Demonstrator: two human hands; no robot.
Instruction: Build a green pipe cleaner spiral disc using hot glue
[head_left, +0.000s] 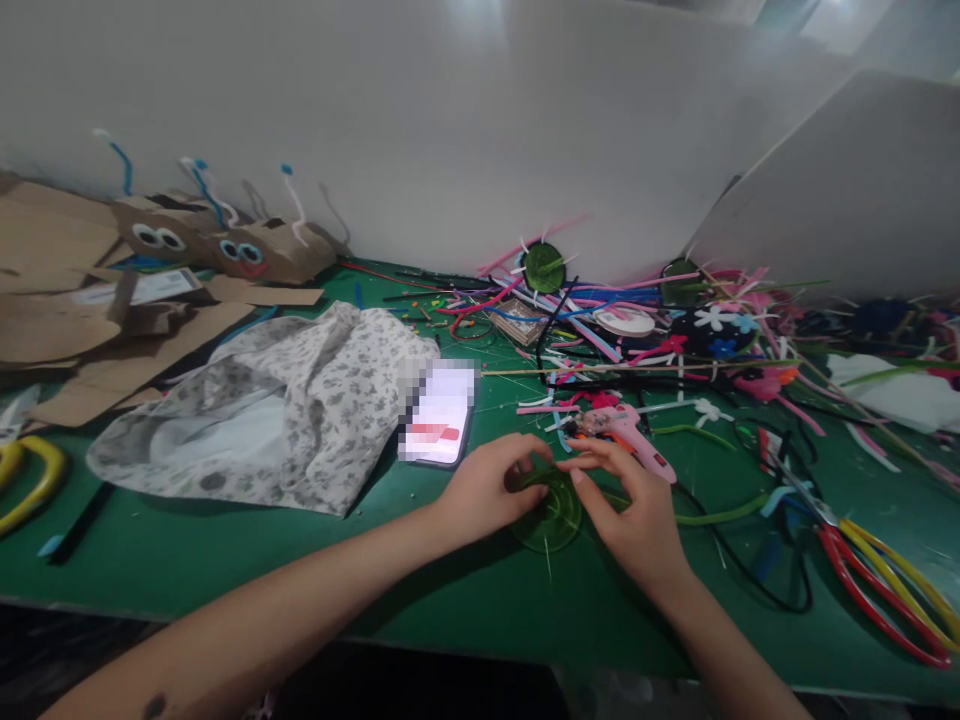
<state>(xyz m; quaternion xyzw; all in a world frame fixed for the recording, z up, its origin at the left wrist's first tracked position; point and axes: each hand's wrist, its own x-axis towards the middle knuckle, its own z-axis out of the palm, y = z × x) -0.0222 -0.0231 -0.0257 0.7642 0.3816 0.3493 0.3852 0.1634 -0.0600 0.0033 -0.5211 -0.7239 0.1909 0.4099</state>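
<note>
Near the front of the green table, a round, flat green coil (553, 522), apparently wound from pipe cleaner, is between my hands. A thin pale strand sticks out from its near edge. My left hand (495, 485) grips the coil's left and far rim, thumb on top and fingers curled round. On the other side, my right hand (626, 500) has its thumb and fingertips pinched at the far right rim. A green pipe cleaner (724, 516) runs out to the right from behind my right hand; whether it joins the coil is hidden.
A pink glue gun (637, 440) lies just beyond my right hand. Left are a lit phone (442, 415) and patterned cloth (322, 400). Red-handled scissors (862, 575) lie right, yellow-handled scissors (45, 480) far left. Pipe cleaners (592, 320), another green disc (544, 268) and cardboard (60, 240) sit behind.
</note>
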